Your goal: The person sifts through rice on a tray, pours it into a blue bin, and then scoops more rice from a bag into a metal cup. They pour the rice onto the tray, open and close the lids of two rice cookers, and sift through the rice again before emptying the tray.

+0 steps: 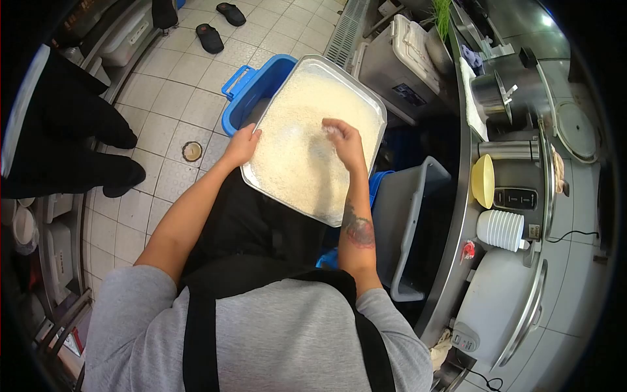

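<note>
A metal tray (287,206) full of pale cream granules (294,144), perhaps rice or crumbs, is in front of my lap. My left hand (241,145) grips the tray's left rim, with the thumb on top and the other fingers hidden below. Over the granules, right of the middle, is my right hand (345,144) with its fingers curled in. Something whitish shows at those fingertips, too small to name. Under the tray's far left side stands a blue plastic tub (277,68) with a handle, partly covered by the tray.
A grey bin (408,222) stands close on my right, beside a steel counter (450,261). The counter carries a yellow bowl (482,181), stacked white bowls (499,228) and a scale (515,198). Another person's dark-clothed legs (78,140) are at left. Black slippers (209,39) lie on the tiles.
</note>
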`<state>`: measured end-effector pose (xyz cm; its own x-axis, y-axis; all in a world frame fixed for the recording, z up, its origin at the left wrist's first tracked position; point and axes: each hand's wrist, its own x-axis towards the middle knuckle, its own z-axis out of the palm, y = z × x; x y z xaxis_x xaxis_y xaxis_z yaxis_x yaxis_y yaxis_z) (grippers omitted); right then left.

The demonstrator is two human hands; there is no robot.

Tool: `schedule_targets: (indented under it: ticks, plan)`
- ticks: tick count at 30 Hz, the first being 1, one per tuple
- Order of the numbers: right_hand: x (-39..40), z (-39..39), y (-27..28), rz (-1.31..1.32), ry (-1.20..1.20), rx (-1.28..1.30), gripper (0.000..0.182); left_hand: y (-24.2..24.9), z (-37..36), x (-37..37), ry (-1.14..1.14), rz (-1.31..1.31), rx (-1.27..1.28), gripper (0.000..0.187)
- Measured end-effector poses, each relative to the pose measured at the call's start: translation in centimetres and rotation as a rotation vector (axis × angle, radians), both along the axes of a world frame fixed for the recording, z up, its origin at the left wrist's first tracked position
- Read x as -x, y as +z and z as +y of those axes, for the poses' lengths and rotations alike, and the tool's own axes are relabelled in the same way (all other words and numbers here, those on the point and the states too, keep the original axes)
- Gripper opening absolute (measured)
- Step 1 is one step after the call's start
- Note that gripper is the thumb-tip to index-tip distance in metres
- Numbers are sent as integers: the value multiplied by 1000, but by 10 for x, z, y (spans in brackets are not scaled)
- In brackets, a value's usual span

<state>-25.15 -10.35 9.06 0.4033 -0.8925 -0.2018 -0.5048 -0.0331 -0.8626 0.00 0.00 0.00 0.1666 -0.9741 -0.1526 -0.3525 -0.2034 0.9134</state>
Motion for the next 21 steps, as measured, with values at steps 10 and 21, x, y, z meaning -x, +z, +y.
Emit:
schedule_targets:
  ticks: [10,21]
  plan:
    - [-43,35,-63,215,-64,630,33,3,1,-16,63,-93,99,35]
    - [-30,55,-22,87,-61,325,18,-5,1,-5,54,-30,101,32]
